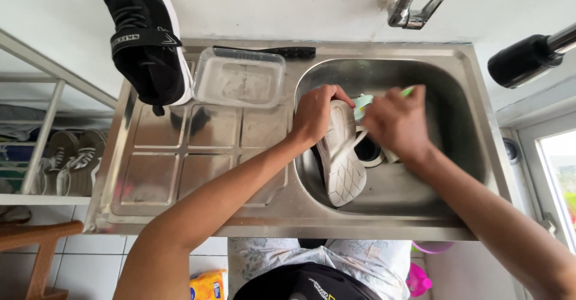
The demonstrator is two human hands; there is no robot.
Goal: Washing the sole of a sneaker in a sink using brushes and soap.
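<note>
Shoe scrub in sink (462, 90), frame centre.
Left hand (313, 115) grips shoe (342, 162) sole-up; right hand (397, 123) fingers closed on green brush (362, 103).

Sink (462, 96) and its ribbed drainboard (180, 156) look like brushed stainless steel, dull sheen with water marks and scuffs; tap (414, 6) is brighter polished metal. Shoe (342, 162) gripped by the left hand (315, 114) shows a pale matt rubbery sole with a cut grid tread, and the right hand (396, 123) closes on a light green plastic brush (363, 105) (mostly hidden, bristles not readable). Black shoe (147, 42) is matt knit cloth with a white smooth sole edge, the tub (240, 78) is clear cloudy plastic, and the chair (36, 246) is reddish wood.
</note>
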